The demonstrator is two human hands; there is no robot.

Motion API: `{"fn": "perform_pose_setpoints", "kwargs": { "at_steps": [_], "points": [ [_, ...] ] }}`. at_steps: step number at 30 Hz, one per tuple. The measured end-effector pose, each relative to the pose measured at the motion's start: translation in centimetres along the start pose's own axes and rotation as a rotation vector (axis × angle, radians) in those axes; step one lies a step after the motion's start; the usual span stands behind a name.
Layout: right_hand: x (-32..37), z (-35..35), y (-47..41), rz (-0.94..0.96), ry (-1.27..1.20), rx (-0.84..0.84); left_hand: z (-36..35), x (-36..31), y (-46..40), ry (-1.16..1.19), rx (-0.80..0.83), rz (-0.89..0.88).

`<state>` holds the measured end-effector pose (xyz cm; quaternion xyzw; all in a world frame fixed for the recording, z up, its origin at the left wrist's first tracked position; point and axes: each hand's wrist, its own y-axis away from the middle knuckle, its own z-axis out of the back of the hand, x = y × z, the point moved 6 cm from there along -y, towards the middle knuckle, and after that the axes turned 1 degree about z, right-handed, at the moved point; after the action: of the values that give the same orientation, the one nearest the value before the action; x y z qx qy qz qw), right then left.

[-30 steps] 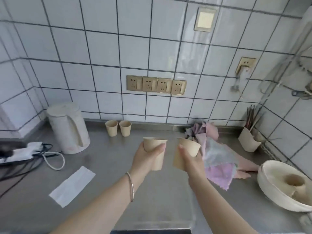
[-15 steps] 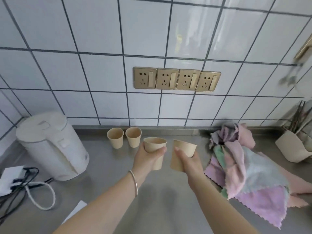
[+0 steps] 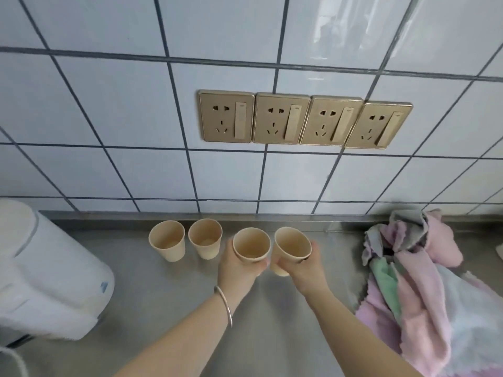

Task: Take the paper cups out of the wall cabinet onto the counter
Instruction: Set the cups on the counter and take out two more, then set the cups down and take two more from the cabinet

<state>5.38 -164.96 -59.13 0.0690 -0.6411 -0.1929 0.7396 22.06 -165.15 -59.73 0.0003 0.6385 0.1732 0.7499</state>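
Observation:
Two tan paper cups (image 3: 166, 244) (image 3: 205, 241) stand upright side by side on the steel counter (image 3: 272, 317), close to the tiled wall. Just right of them my left hand (image 3: 239, 270) grips a third tan cup (image 3: 251, 244) around its side. My right hand (image 3: 304, 268) holds a fourth cup (image 3: 292, 247), tilted slightly to the left. Both held cups are low over the counter, in line with the standing pair; whether their bases touch the surface is hidden by my hands. The wall cabinet is out of view.
A white electric kettle (image 3: 46, 276) stands at the left. A heap of pink, grey and green cloths (image 3: 424, 289) lies at the right. Several gold wall sockets (image 3: 303, 119) sit on the tiles above the cups.
Both hands have carried their cups forward and down toward the wall, into line with the two standing cups. The camera has moved closer to the counter.

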Motion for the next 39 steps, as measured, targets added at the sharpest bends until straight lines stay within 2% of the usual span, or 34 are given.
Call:
{"fn": "perform_pose_setpoints", "kwargs": {
  "at_steps": [12,18,25,30,33,39],
  "points": [
    [-1.6,-1.3,-5.6,0.037,0.162,-0.080,-1.1,2.8,-4.9,-0.075,-0.178,-0.033],
    [-2.2,-1.5,-6.5,0.032,0.232,-0.104,-1.4,3.5,-5.6,-0.084,-0.205,-0.027],
    [-3.6,-1.2,-6.5,0.023,0.325,-0.125,-1.8,5.4,-4.5,0.020,-0.135,0.105],
    [-4.8,0.5,-4.3,-0.088,0.383,-0.178,-0.9,4.3,-1.1,-0.008,-0.254,0.225],
    [-5.0,1.5,-2.3,-0.126,0.363,-0.183,-0.9,2.9,1.1,-0.039,-0.203,0.245],
    [-3.6,3.9,3.0,-0.165,0.299,-0.234,-2.4,-0.5,4.5,-0.068,-0.040,0.152]
  ]
}}
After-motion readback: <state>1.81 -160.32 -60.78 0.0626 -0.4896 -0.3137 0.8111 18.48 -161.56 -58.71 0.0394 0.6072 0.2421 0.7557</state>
